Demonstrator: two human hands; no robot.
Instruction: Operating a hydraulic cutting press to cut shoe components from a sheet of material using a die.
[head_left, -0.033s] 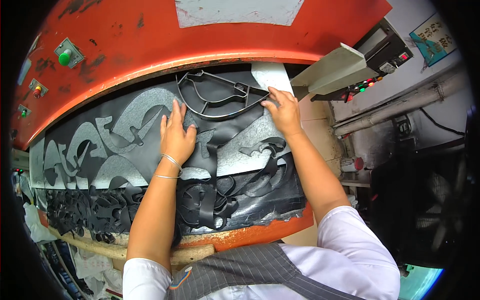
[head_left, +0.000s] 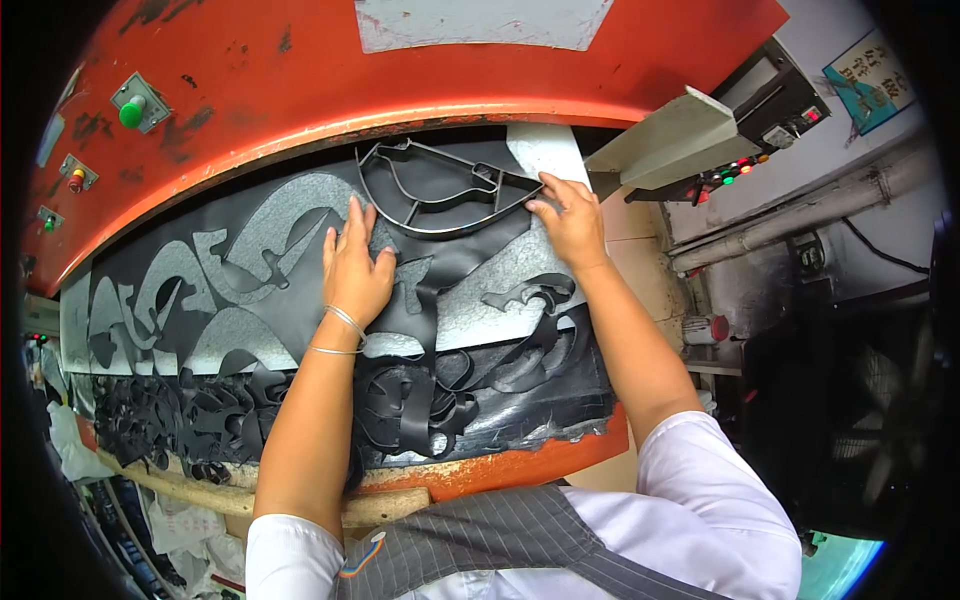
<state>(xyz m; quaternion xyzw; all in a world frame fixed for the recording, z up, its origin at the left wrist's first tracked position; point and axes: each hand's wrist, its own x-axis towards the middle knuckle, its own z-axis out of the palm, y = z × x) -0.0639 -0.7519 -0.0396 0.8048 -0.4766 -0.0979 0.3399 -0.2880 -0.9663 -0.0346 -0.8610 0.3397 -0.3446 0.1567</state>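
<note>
We locate the metal die (head_left: pixel 440 234) at the far side of the worktop, right of centre, on a black sheet (head_left: pixel 285 300). Its thin upright walls form a curved outline that narrows to a point on the right; inner walls and short cross-braces divide the enclosed area.

We observe the right hand (head_left: pixel 572 225) at the pointed right end of the die. Its thumb and forefinger are closed on the tip from the near and far sides; the remaining fingers are bent behind them. The left hand (head_left: pixel 355 265) lies near the die's left end, palm down, with fingers open, extended and slightly spread over the black sheet. We cannot tell whether its fingertips touch the die wall. A thin bracelet (head_left: pixel 343 318) encircles the left wrist.

Left of the left hand, we note several curved openings in the sheet, exposing the speckled pale board (head_left: pixel 490 310) beneath. Near the board's near edge, a heap of black offcuts (head_left: pixel 200 410) extends along the left, and looped black strips (head_left: pixel 415 400) lie at centre.

An orange-red machine beam (head_left: pixel 300 80) spans the far side, with a green push-button (head_left: pixel 130 113) at its left. At far right, we find a control panel (head_left: pixel 725 175) with lit indicators, partly behind a pale plate (head_left: pixel 665 145). A wooden bar (head_left: pixel 370 508) runs along the near edge, beside the striped grey apron (head_left: pixel 470 530).
</note>
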